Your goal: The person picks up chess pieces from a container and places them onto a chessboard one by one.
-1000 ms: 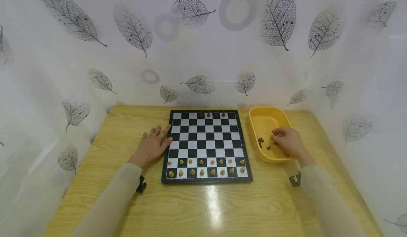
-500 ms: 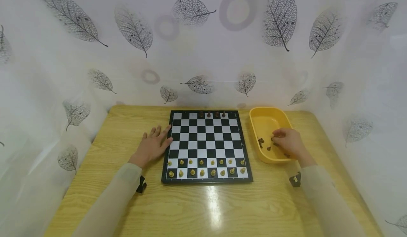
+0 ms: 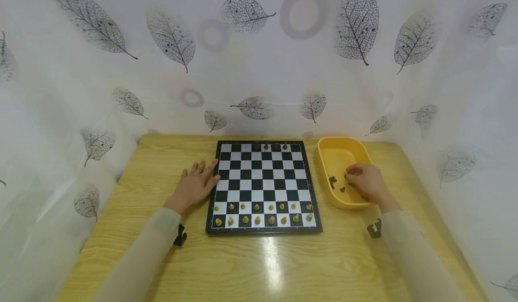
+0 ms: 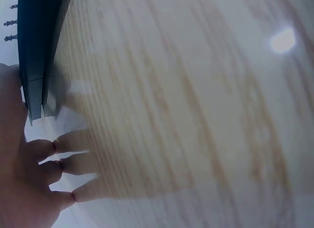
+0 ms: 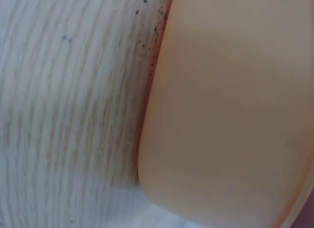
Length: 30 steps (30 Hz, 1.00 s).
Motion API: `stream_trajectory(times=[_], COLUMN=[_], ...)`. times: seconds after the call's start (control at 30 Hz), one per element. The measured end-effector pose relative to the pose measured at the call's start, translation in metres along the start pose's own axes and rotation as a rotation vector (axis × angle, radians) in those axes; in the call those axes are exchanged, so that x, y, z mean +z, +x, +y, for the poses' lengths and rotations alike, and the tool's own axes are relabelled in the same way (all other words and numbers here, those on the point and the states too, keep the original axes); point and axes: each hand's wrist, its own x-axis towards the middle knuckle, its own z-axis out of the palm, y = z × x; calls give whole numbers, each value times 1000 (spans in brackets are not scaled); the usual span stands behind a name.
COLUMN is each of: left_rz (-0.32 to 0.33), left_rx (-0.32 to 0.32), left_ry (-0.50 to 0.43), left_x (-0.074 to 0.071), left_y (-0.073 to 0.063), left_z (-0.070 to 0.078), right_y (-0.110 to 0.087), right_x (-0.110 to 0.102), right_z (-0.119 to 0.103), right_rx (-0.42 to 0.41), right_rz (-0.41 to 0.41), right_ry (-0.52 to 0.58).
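Observation:
My left hand point(image 3: 191, 187) lies on the table with fingers spread, its thumb and index finger touching the left edge of the chessboard point(image 3: 262, 167). In the left wrist view, the left hand point(image 4: 29, 184) rests beside the board's dark side point(image 4: 37, 46). Over the yellow tray point(image 3: 323, 169), my right hand point(image 3: 366, 180) has its fingers curled and pinches a small dark chess piece, mostly covered by the fingertips. Other dark chess pieces point(image 3: 332, 181) lie in the tray. The right wrist view shows mainly the tray's outer wall point(image 5: 225, 115).
Yellow chess pieces point(image 3: 257, 220) stand in two rows on the board's near side. Several dark pieces point(image 3: 265, 146) stand along its far edge. Behind the wooden table point(image 3: 226, 266) hangs a leaf-patterned curtain point(image 3: 259, 68).
The right hand stays over the tray, its fingertips shifting only slightly. The left hand and the pieces on the board have not visibly moved.

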Motion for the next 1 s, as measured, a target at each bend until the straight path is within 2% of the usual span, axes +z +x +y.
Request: stream_trajectory(times=[0.3, 0.63, 1.0], left_rz=[1, -11, -10], left_rx=[-10, -20, -21], left_ry=[-6, -16, -6], left_x=[1, 0, 1], left_y=[0, 1, 0], left_z=[1, 1, 1], right_y=[7, 18, 32], right_x=[4, 2, 0], right_z=[-8, -29, -64], right_rx=[-61, -145, -145], right_rz=[78, 159, 132], right_ry=[38, -33, -29])
